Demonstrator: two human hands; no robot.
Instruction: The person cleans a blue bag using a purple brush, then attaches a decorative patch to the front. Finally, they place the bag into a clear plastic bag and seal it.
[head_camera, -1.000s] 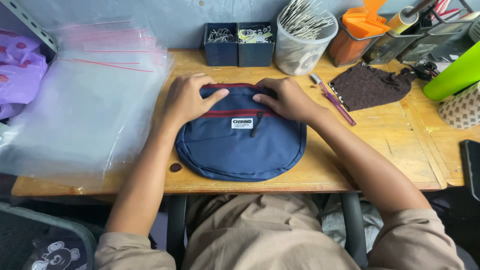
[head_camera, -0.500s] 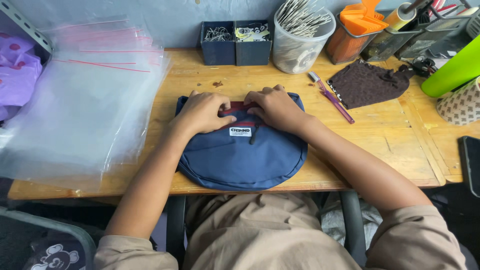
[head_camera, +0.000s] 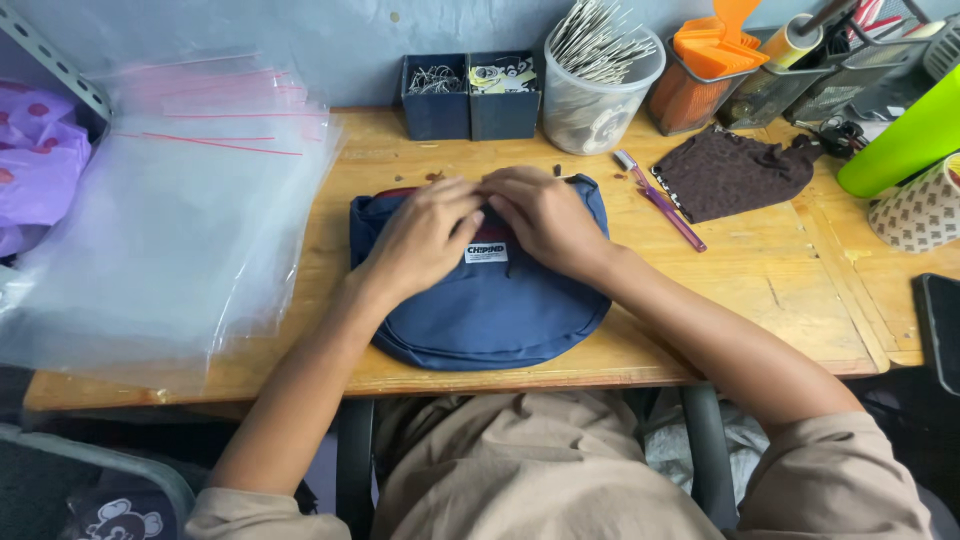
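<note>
Head view: both hands lie on a navy pouch (head_camera: 480, 300) at the near edge of the wooden desk (head_camera: 780, 290). Left hand (head_camera: 425, 240) and right hand (head_camera: 545, 215) press flat on the pouch's upper half, fingertips meeting, gripping nothing. Clear plastic bags (head_camera: 170, 230) lie left of the pouch.

light: bright, even | shadows: soft | focus: sharp | edges: wide-angle bending

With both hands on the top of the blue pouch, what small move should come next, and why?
Probably press the top edge flat. Both the left hand and right hand rest on the blue pouch near its upper rim, which looks slightly raised, and the fingertips meet there.
</note>
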